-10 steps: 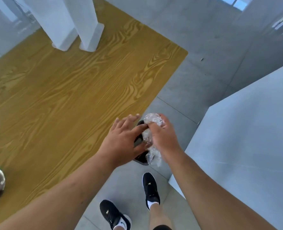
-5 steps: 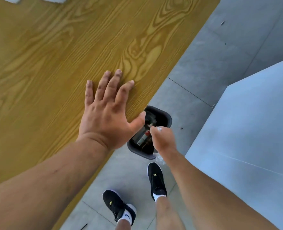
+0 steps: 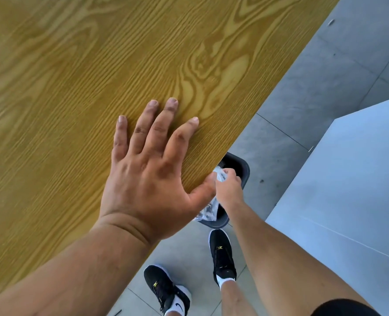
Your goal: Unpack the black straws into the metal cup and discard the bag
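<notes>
Our right hand [image 3: 229, 190] pinches the bag [image 3: 208, 209] over the bin [image 3: 246, 172], left hand [image 3: 148, 174] spread flat on the tabletop [image 3: 75, 87]; released off-centre, the bag could miss, we judge.

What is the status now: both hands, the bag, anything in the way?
Left hand open, flat on table. Right hand grips clear bag over black bin, not yet released. Table edge hides part of bin.
</notes>
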